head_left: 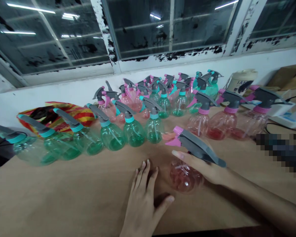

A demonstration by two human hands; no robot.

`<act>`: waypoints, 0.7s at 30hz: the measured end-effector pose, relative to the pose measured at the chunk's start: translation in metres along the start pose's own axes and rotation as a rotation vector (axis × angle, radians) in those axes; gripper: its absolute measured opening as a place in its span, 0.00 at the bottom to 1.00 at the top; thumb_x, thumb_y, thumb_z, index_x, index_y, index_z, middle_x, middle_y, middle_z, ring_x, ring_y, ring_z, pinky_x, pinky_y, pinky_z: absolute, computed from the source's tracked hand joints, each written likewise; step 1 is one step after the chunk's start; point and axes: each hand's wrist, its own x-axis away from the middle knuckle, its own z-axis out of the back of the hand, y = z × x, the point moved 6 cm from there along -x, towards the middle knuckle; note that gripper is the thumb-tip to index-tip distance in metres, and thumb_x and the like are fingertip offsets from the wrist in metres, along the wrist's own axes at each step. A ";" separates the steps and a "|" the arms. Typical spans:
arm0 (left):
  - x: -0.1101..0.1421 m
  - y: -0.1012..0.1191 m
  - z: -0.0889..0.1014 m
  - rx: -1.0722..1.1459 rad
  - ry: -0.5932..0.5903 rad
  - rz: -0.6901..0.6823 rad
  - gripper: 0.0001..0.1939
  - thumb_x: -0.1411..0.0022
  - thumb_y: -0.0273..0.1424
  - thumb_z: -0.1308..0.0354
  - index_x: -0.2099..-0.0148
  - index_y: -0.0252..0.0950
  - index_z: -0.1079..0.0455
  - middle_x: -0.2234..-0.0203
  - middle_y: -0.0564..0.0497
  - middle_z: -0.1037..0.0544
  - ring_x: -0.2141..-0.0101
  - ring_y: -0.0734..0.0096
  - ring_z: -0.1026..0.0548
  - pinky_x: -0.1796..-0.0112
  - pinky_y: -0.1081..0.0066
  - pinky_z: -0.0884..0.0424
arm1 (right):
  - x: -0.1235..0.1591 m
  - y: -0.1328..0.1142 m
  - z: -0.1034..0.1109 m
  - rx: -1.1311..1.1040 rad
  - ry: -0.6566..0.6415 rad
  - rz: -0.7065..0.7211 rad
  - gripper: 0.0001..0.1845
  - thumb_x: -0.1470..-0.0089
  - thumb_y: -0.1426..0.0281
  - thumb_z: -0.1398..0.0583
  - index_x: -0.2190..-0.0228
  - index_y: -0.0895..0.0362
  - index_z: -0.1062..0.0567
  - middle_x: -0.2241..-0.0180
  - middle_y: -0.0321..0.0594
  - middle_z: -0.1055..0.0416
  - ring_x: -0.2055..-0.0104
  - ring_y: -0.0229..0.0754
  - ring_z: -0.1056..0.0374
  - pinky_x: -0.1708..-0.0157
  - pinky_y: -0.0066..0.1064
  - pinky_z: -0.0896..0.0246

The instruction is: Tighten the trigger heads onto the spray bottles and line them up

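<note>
My right hand (pixel 207 168) is wrapped round the neck of a clear pink spray bottle (pixel 182 179), just under its grey and pink trigger head. The bottle stands at the near right of the table, its nozzle facing left. My left hand (pixel 143 197) lies with fingers spread on the tabletop, left of that bottle and holding nothing. Beyond my hands, a row of green spray bottles (pixel 134 133) with turquoise collars stretches to the left. Three pink spray bottles (pixel 229 123) stand at the right behind the held one.
More pink and green spray bottles (pixel 164 105) crowd the back of the wooden table (pixel 88 194). A red and yellow striped bag (pixel 81 113) lies behind the left row. At the back right are a cream container (pixel 243 80), a cardboard box (pixel 289 75) and a white device (pixel 286 115) with cables.
</note>
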 end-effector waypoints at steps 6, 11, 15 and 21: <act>0.000 -0.001 -0.001 0.027 -0.001 0.006 0.35 0.38 0.42 0.41 0.34 0.35 0.45 0.36 0.37 0.41 0.37 0.47 0.43 0.43 0.45 0.38 | 0.001 0.003 -0.002 -0.001 -0.022 0.015 0.15 0.43 0.59 0.41 0.54 0.48 0.26 0.60 0.37 0.23 0.58 0.45 0.27 0.54 0.37 0.30; 0.000 0.001 0.001 0.023 0.001 0.003 0.34 0.37 0.44 0.42 0.34 0.35 0.46 0.36 0.37 0.40 0.37 0.48 0.42 0.43 0.45 0.38 | 0.001 0.001 -0.002 0.011 -0.036 0.041 0.16 0.42 0.61 0.41 0.53 0.48 0.26 0.61 0.37 0.24 0.59 0.44 0.26 0.55 0.37 0.29; 0.001 0.001 0.001 0.014 0.000 0.017 0.34 0.37 0.44 0.43 0.34 0.35 0.46 0.35 0.37 0.42 0.37 0.47 0.42 0.43 0.45 0.38 | -0.003 -0.004 -0.003 -0.006 -0.035 0.095 0.16 0.43 0.64 0.41 0.52 0.47 0.26 0.55 0.36 0.25 0.53 0.44 0.28 0.50 0.36 0.32; 0.002 0.001 -0.001 0.010 -0.025 0.024 0.35 0.37 0.44 0.43 0.34 0.35 0.47 0.34 0.38 0.44 0.36 0.47 0.43 0.44 0.45 0.37 | -0.012 -0.002 -0.012 -0.030 -0.053 0.073 0.15 0.44 0.63 0.40 0.54 0.49 0.25 0.60 0.37 0.23 0.58 0.44 0.26 0.55 0.37 0.30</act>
